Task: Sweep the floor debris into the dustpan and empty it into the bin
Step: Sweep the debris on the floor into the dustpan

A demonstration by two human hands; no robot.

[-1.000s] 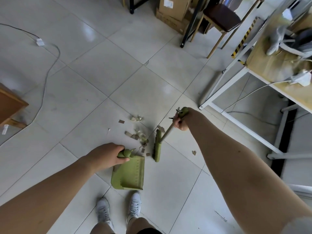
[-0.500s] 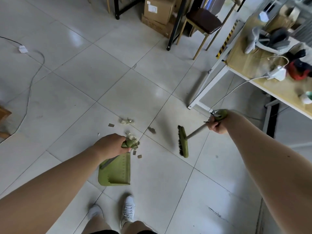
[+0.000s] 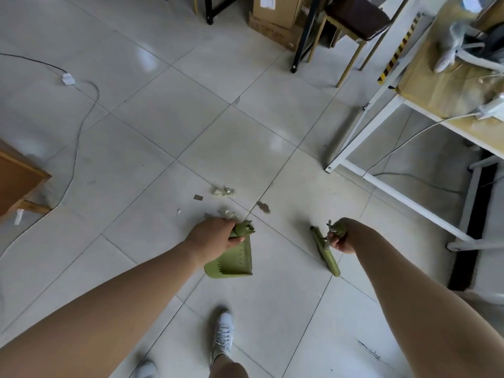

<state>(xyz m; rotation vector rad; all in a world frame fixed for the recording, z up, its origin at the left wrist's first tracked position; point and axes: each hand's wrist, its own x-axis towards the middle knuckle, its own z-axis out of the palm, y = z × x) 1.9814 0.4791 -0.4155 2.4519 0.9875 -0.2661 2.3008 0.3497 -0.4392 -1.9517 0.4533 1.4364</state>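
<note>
My left hand [image 3: 211,237] grips the handle of a green dustpan [image 3: 231,261], whose tray hangs below the hand toward my feet. My right hand [image 3: 339,236] holds the top of a green broom's handle; the broom head [image 3: 326,252] lies just left of and below that hand, off to the right of the dustpan. Loose debris lies on the pale tiles beyond the dustpan: a crumpled wrapper [image 3: 223,190], a small brown scrap [image 3: 198,197], a dark scrap [image 3: 263,206] and bits right by my left hand [image 3: 227,212]. No bin is in view.
A white-framed table [image 3: 362,129] with cables stands at the right. A chair [image 3: 354,17] and cardboard boxes [image 3: 275,15] are at the top. A wooden cabinet corner [image 3: 19,181] sits at the left, with a cable [image 3: 81,121] trailing over the floor. My white shoes [image 3: 223,334] are below.
The broom has swung away from the debris pile, out to the right and back toward me. The dustpan has shifted slightly; my left hand keeps hold of it.
</note>
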